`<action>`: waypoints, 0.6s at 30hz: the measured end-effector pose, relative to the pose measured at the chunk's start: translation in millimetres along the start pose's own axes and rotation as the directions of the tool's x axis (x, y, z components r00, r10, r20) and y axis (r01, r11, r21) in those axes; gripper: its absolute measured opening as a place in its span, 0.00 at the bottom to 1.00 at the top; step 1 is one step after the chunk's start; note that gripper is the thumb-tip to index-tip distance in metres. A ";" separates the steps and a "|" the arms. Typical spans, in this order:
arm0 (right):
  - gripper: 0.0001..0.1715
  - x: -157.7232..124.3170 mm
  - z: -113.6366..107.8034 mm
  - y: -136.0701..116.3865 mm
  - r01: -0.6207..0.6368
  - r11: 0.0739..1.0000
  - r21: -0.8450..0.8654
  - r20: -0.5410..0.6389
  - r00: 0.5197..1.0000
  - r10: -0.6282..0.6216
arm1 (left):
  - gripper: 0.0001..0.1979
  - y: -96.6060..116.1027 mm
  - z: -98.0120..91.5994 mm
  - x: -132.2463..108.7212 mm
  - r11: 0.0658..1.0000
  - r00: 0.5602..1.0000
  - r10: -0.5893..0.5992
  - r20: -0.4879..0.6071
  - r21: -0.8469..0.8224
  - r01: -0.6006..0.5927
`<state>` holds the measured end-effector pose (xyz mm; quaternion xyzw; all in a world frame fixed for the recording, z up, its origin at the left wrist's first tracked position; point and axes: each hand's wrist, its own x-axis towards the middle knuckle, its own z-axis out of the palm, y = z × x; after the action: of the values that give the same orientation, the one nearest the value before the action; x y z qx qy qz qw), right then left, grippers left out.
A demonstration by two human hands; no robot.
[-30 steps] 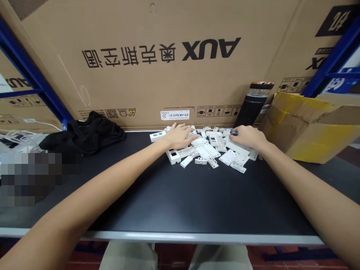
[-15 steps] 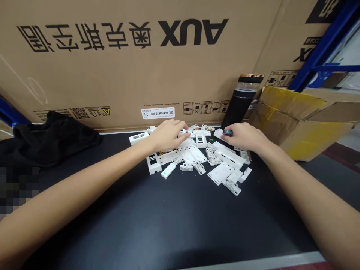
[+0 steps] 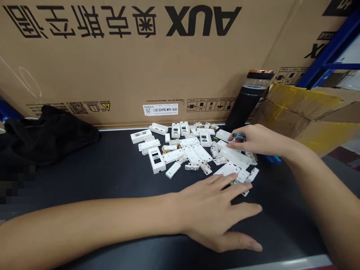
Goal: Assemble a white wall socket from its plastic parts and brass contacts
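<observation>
Small dark blue-green object right of pile of white plastic parts: partly hidden by fingers of right hand, kind unclear. Blue piece further right: mostly behind right wrist. Tiny gold metal bits inside pile: too small to tell. Pixelated patch far left of pile: blurred. Crumpled black cloth left of pile: cut off by picture edge.

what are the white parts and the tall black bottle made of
The white parts look like moulded plastic: opaque, matte white, with crisp formed edges and small clips. The tall bottle seems to have a matte black sleeve, perhaps rubber or coated metal, though the look leaves that open. Its clear section could be glass or plastic, and its shiny copper-coloured cap looks metallic.
</observation>
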<state>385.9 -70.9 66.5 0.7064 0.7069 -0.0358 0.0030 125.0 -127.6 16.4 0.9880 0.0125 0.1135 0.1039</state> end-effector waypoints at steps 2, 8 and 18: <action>0.14 2.8 6.2 1.4 -0.016 1.000 -0.018 0.008 1.000 0.016 | 0.31 -7.2 1.8 6.4 1.000 1.000 0.008 0.006 -0.003 -0.008; 0.14 8.7 18.6 -4.3 -0.176 0.981 -0.081 -0.043 0.984 0.173 | 0.27 -20.0 4.0 6.2 0.998 0.998 -0.056 0.010 -0.039 0.057; 0.18 2.5 13.0 -15.3 -0.214 0.974 -0.068 -0.179 0.964 0.199 | 0.20 -22.2 4.9 4.4 0.993 0.997 0.048 -0.055 -0.100 -0.054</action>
<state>370.0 -69.0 54.1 0.7759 0.6279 0.0562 -0.0232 130.4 -106.7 8.0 0.9781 -0.0159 0.1426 0.1508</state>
